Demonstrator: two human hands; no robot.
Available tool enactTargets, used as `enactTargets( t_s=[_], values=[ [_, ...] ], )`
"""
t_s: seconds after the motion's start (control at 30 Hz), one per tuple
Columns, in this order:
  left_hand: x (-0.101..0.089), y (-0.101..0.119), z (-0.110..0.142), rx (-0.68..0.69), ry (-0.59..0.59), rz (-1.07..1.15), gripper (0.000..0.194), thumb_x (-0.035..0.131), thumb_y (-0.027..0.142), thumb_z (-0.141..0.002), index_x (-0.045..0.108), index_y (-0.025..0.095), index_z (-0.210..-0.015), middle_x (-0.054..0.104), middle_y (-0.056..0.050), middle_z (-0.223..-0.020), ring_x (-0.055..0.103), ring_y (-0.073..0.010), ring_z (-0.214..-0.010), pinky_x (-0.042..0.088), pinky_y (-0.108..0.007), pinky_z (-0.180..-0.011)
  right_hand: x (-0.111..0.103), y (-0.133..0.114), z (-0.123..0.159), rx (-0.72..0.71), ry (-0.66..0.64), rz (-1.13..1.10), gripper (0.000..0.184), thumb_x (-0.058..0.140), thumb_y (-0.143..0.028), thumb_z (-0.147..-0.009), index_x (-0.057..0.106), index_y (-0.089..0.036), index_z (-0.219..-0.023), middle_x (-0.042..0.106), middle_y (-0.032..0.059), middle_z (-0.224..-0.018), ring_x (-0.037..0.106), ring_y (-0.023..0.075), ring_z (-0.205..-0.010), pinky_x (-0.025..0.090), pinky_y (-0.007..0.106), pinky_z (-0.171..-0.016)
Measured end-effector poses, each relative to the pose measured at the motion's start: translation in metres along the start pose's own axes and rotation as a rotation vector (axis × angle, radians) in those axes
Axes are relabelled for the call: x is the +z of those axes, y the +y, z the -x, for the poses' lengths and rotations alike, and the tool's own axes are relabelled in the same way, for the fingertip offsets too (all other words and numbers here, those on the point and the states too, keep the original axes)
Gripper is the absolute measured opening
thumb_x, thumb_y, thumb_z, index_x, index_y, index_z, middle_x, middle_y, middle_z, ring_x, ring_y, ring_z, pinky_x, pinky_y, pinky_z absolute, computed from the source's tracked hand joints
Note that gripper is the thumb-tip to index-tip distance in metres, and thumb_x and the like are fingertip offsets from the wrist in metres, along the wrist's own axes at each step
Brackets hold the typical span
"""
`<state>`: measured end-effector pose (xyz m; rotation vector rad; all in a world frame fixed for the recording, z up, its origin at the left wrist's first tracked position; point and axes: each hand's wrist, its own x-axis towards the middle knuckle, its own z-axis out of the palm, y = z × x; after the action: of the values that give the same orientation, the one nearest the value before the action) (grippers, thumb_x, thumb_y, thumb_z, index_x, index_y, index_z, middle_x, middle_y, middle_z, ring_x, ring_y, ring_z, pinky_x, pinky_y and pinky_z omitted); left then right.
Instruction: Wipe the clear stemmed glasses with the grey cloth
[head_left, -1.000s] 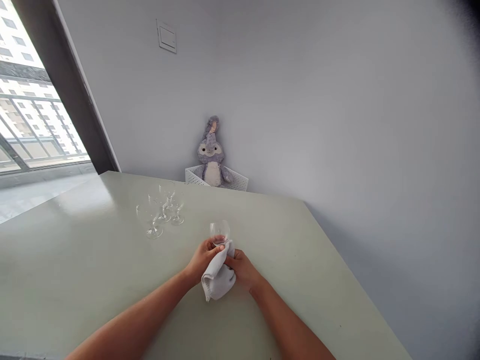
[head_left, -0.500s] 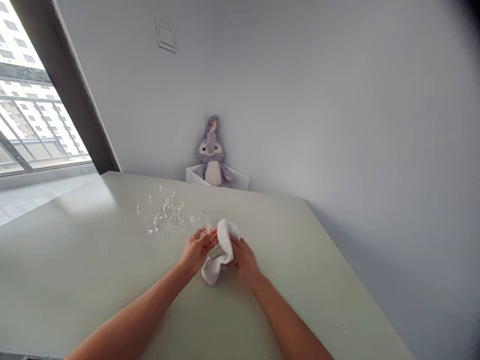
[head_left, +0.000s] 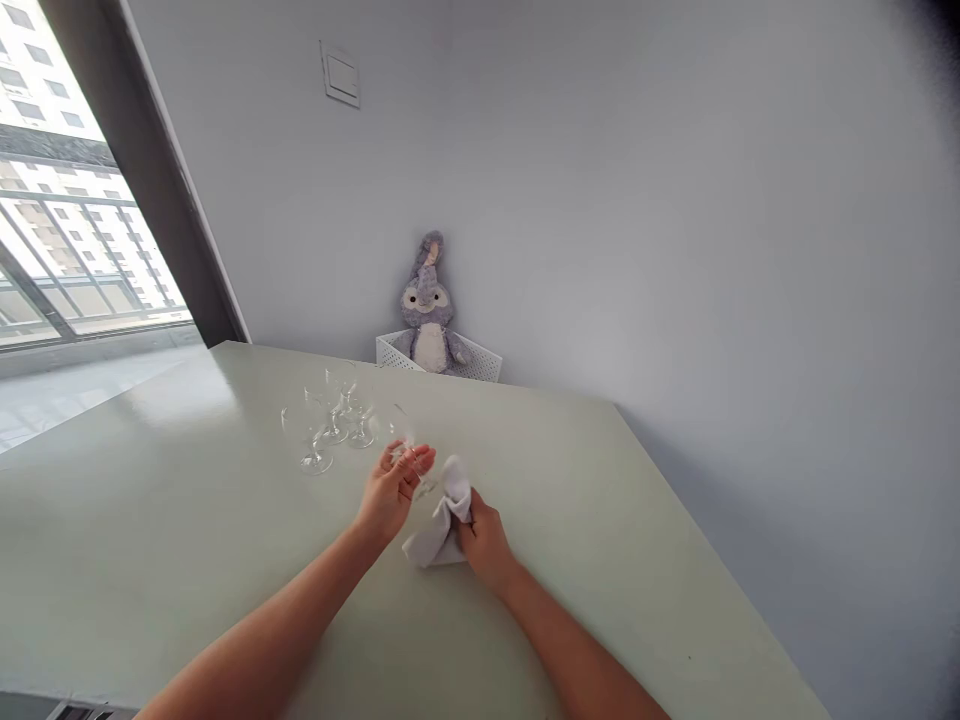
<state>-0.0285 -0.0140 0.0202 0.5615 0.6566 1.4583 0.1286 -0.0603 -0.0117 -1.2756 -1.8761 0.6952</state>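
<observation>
My left hand [head_left: 390, 490] holds a clear stemmed glass [head_left: 400, 428], with its bowl tilted up and away to the left. The foot of that glass points toward the cloth and is partly blurred. A pale grey-white cloth [head_left: 444, 530] hangs bunched in my right hand [head_left: 486, 532], just right of the glass and apart from its bowl. Whether the cloth touches the foot I cannot tell. To the left, several similar stemmed glasses [head_left: 316, 461] stand upright in a close group on the table.
The pale green table [head_left: 600, 560] runs to a wall at the back and right. Behind its far edge, a grey plush toy [head_left: 430, 320] sits in a white perforated basket [head_left: 480, 365]. A window [head_left: 75, 230] is at the left.
The cloth has come off the glass and moved right and down with my right hand. My left hand has tilted the glass and shifted it left.
</observation>
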Motion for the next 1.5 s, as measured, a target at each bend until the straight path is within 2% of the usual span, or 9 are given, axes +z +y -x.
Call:
enactTargets(
  t_s=[0.1,0.2,0.3,0.47,0.63,0.87,1.0,1.27,1.5],
  values=[
    [-0.003,0.013,-0.006,0.204,0.015,-0.148,0.038,0.067,0.026,-0.07,0.045,0.022,-0.101,0.067,-0.002,-0.085,0.062,-0.0185,-0.092,0.04,-0.033,-0.089,-0.015,-0.008,0.001,-0.13,-0.157,0.276,0.033,0.06,-0.042,-0.072,0.06,-0.023,-0.099,0.058,0.0051,-0.098,0.052,0.0195,-0.084,0.04,0.03,-0.072],
    [-0.002,0.015,-0.002,0.299,-0.004,-0.313,0.043,0.067,0.028,-0.069,0.044,0.023,-0.104,0.067,-0.004,-0.088,0.059,-0.0201,-0.098,0.04,-0.034,-0.088,-0.031,-0.024,-0.002,-0.185,0.038,0.379,0.041,0.057,-0.053,-0.073,0.062,-0.023,-0.101,0.054,0.0085,-0.105,0.049,0.0215,-0.09,0.039,0.035,-0.078],
    [0.001,0.003,0.01,0.258,-0.135,-0.383,0.045,0.068,0.027,-0.068,0.045,0.023,-0.107,0.064,-0.007,-0.099,0.055,-0.0231,-0.104,0.043,-0.035,-0.084,-0.034,-0.039,-0.01,-0.171,0.177,0.366,0.03,0.049,-0.039,-0.083,0.06,-0.019,-0.103,0.058,0.0063,-0.083,0.05,0.0181,-0.079,0.039,0.031,-0.073],
    [0.002,-0.017,0.026,0.259,-0.306,-0.602,0.033,0.064,0.027,-0.07,0.056,0.021,-0.102,0.056,-0.009,-0.115,0.051,-0.0238,-0.108,0.039,-0.035,-0.091,-0.012,-0.041,-0.025,-0.106,-0.003,0.347,0.014,0.051,-0.018,-0.077,0.064,-0.02,-0.082,0.063,0.0016,-0.074,0.054,0.0142,-0.067,0.036,0.023,-0.06],
    [-0.01,-0.027,0.016,0.365,-0.292,-0.941,0.046,0.057,0.029,-0.075,0.043,0.026,-0.119,0.053,-0.006,-0.122,0.043,-0.0206,-0.118,0.031,-0.037,-0.099,-0.012,-0.001,-0.044,0.095,0.066,0.323,0.018,0.051,-0.028,-0.079,0.066,-0.021,-0.072,0.064,-0.0007,-0.066,0.055,0.0118,-0.061,0.035,0.02,-0.057],
    [-0.027,-0.044,-0.009,0.159,-0.182,-1.2,0.048,0.055,0.023,-0.07,0.042,0.027,-0.116,0.059,-0.003,-0.11,0.055,-0.0165,-0.096,0.039,-0.034,-0.089,-0.085,0.091,-0.076,0.475,0.335,0.459,0.028,0.045,-0.031,-0.08,0.066,-0.016,-0.068,0.065,0.0062,-0.068,0.057,0.0159,-0.065,0.036,0.022,-0.058],
    [-0.025,-0.043,-0.009,0.147,-0.154,-1.122,0.045,0.058,0.019,-0.065,0.05,0.029,-0.109,0.061,-0.001,-0.102,0.055,-0.0188,-0.094,0.037,-0.034,-0.088,-0.118,0.125,-0.078,0.607,0.408,0.511,0.029,0.044,-0.032,-0.079,0.065,-0.016,-0.068,0.063,0.0073,-0.069,0.058,0.0179,-0.067,0.036,0.024,-0.056],
    [-0.027,-0.044,-0.009,0.137,-0.109,-0.744,0.043,0.066,0.01,-0.056,0.061,0.029,-0.094,0.063,-0.001,-0.087,0.055,-0.0198,-0.085,0.035,-0.033,-0.09,-0.153,0.157,-0.081,0.76,0.498,0.517,0.024,0.048,-0.033,-0.076,0.065,-0.016,-0.07,0.064,0.011,-0.076,0.06,0.022,-0.076,0.04,0.028,-0.062],
    [-0.025,-0.044,-0.005,0.176,-0.117,-0.79,0.042,0.065,0.01,-0.057,0.062,0.029,-0.094,0.063,-0.002,-0.086,0.055,-0.0192,-0.083,0.038,-0.034,-0.086,-0.167,0.157,-0.067,0.734,0.55,0.406,0.022,0.053,-0.029,-0.069,0.064,-0.013,-0.079,0.062,0.0079,-0.068,0.058,0.0211,-0.066,0.04,0.029,-0.061]
  ],
)
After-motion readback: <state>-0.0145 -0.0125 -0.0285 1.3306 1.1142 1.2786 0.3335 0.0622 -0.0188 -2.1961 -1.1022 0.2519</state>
